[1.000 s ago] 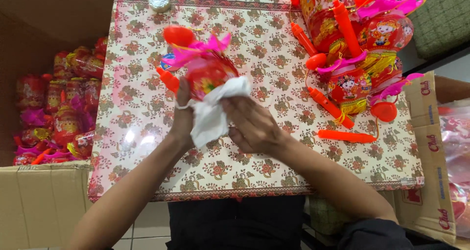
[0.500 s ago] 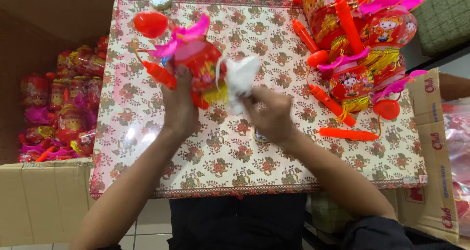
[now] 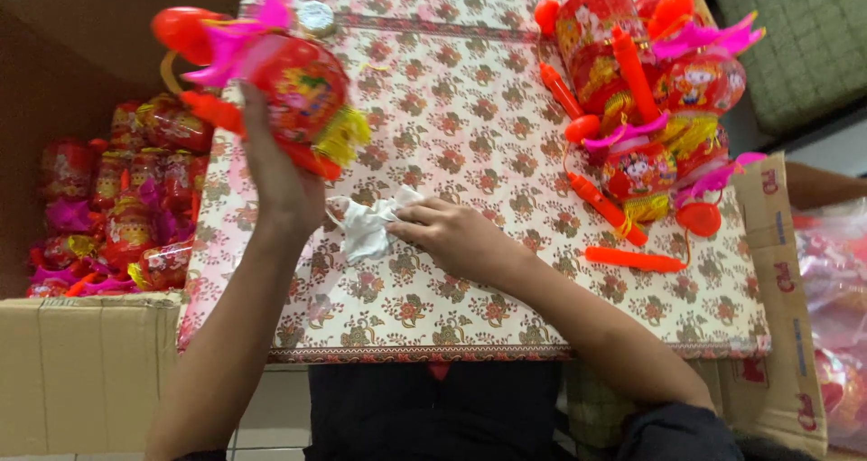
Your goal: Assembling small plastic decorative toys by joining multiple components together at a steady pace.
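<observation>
My left hand (image 3: pixel 280 176) is raised at the table's left side and grips a red toy lantern (image 3: pixel 293 91) with pink feather trim, a yellow tassel and an orange handle. The lantern is blurred from motion. My right hand (image 3: pixel 456 235) rests on the table, its fingers pinching a crumpled white cloth (image 3: pixel 366 226) that lies flat on the floral tablecloth (image 3: pixel 470 109).
A pile of similar red lanterns (image 3: pixel 646 91) with orange sticks lies at the table's right. A cardboard box (image 3: pixel 81 371) at left holds several wrapped lanterns (image 3: pixel 126 208). A small round silver lid (image 3: pixel 316 17) sits at the far edge. Another carton (image 3: pixel 781 289) stands at right.
My left hand has carried the lantern up and left, away from the cloth. My right hand has lowered the white cloth onto the table.
</observation>
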